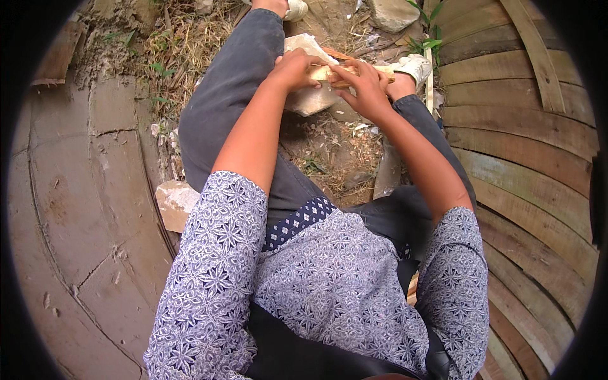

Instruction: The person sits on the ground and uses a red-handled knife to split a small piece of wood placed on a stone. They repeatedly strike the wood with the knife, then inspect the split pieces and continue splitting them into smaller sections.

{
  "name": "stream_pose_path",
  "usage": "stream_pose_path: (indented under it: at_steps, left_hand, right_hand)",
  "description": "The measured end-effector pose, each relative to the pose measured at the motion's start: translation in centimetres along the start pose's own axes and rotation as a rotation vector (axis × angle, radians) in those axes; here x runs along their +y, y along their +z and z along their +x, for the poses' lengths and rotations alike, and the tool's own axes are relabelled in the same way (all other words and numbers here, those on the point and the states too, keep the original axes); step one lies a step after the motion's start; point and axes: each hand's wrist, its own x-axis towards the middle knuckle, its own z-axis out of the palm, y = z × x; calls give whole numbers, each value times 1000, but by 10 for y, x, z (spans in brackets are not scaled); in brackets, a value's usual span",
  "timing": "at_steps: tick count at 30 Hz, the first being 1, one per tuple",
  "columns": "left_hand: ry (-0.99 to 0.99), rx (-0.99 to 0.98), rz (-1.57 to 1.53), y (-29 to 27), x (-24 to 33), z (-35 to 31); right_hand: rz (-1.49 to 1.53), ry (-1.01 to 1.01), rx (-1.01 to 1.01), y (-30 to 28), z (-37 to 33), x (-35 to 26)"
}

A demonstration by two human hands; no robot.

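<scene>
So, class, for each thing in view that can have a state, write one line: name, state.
Wood piece: held crosswise in both hands
Left hand: closed on its left part
Right hand: closed on it farther right
Stone slab: partly covered by hands and wood
Right shoe: worn
Brown surface: cracked
Boards: side by side, one lying across

Blue-and-white flower-patterned shirt (335, 291), navy hem (297, 223) with white diamonds, dark grey trousers (221, 114), black strap (285, 345), pale yellow stick (323, 73), off-white shoes (415, 66), whitish stone (311, 100), brown planks (519, 136), grey-brown ground (82, 209), green leaves (432, 44), straw-coloured grass (196, 41)
</scene>
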Motion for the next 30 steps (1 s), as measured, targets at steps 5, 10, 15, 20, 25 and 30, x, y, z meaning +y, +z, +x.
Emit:
stream_pose_path:
  at_steps: [5,10,15,20,25,30]
  left_hand:
    - [51,6,23,2,0,-2]
    - [21,19,62,-1,4,-2]
    - [-31,-24,79,-4,10,-1]
    - [-21,21,55,-10,22,-6]
    - [96,102,-94,-22,23,-9]
    - [113,92,-24,-18,24,-7]
  right_hand:
    - [242,5,97,0,1,19]
    - [46,185,161,-19,-11,56]
    - [218,256,137,-14,-23,74]
    - [256,290,206,-5,-14,66]
    - [283,242,291,3,2,51]
    - [348,304,230,2,1,43]
